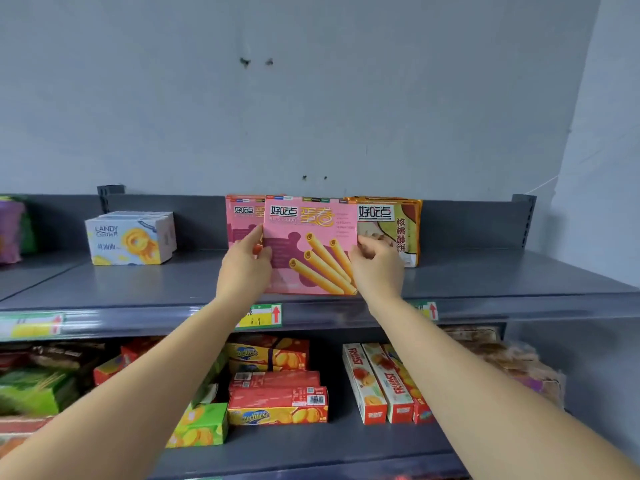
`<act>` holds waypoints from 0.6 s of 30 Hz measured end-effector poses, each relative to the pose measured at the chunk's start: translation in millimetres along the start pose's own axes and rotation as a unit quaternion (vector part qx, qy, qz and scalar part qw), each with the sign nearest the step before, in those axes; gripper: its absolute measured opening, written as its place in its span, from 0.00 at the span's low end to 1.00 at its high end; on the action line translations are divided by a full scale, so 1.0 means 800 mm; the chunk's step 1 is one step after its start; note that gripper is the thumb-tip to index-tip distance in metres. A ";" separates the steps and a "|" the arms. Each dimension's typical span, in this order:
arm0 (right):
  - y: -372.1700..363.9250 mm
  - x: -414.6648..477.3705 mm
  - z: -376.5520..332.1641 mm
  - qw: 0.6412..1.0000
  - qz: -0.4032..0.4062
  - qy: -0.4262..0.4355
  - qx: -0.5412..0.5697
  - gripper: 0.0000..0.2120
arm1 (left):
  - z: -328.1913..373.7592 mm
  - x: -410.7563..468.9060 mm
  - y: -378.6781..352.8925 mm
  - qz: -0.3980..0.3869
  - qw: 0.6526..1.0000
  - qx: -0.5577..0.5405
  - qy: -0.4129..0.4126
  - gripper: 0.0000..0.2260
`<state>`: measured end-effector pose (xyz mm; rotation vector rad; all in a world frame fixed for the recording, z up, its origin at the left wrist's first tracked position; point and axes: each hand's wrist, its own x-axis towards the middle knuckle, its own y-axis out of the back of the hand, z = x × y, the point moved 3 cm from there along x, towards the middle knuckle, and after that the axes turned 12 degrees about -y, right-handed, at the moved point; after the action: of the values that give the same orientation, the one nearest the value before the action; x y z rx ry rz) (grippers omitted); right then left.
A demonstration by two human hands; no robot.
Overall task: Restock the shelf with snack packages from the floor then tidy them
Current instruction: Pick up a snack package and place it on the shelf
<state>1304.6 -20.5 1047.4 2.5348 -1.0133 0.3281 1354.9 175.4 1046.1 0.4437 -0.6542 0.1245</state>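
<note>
A pink egg-roll snack box [308, 244] stands upright near the front of the grey top shelf [485, 275]. My left hand [244, 268] grips its left edge and my right hand [375, 266] grips its right edge. Behind it stands a second pink box [242, 216], partly hidden by the front box and my left hand. An orange walnut-cookie pack [394, 223] stands just to the right, partly behind my right hand.
A white Landy cookie box [131, 239] sits on the top shelf at the left, and purple packs [12, 230] at the far left edge. The lower shelf [311, 445] holds red, yellow and green snack boxes. Price tags [259, 317] line the shelf front.
</note>
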 end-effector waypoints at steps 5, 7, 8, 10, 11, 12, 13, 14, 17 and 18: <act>-0.060 0.033 -0.011 0.998 -0.065 0.016 -0.001 0.14 | -0.046 0.041 0.014 0.029 0.999 0.027 0.019 0.18; -0.083 0.042 -0.014 0.996 -0.086 0.022 -0.006 0.15 | -0.057 0.050 0.021 0.036 0.999 0.033 0.023 0.19; -0.094 0.045 -0.015 0.995 -0.095 0.025 -0.009 0.15 | -0.063 0.054 0.024 0.039 0.998 0.038 0.025 0.19; -0.117 0.053 -0.016 0.993 -0.114 0.021 -0.008 0.16 | -0.075 0.064 0.031 0.043 0.997 0.051 0.030 0.20; -0.129 0.055 -0.016 0.992 -0.123 0.016 -0.008 0.17 | -0.083 0.069 0.034 0.044 0.997 0.057 0.035 0.19; -0.139 0.057 -0.017 0.991 -0.132 0.011 -0.008 0.17 | -0.090 0.074 0.036 0.044 0.996 0.063 0.039 0.19; -0.149 0.059 -0.017 0.990 -0.140 0.008 -0.009 0.17 | -0.097 0.079 0.039 0.043 0.996 0.065 0.043 0.19; -0.158 0.060 -0.018 0.989 -0.146 0.007 -0.011 0.16 | -0.103 0.083 0.040 0.040 0.996 0.067 0.046 0.19; -0.178 0.065 -0.022 0.988 -0.151 -0.002 -0.011 0.16 | -0.122 0.099 0.044 0.020 0.997 0.051 0.053 0.20; -0.184 0.067 -0.023 0.988 -0.152 -0.008 -0.010 0.16 | -0.130 0.105 0.045 0.012 0.998 0.040 0.056 0.20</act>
<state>1444.5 52.5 1043.7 2.6256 -0.6181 0.2078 1470.1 250.6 1037.2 0.5033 -0.5465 0.1968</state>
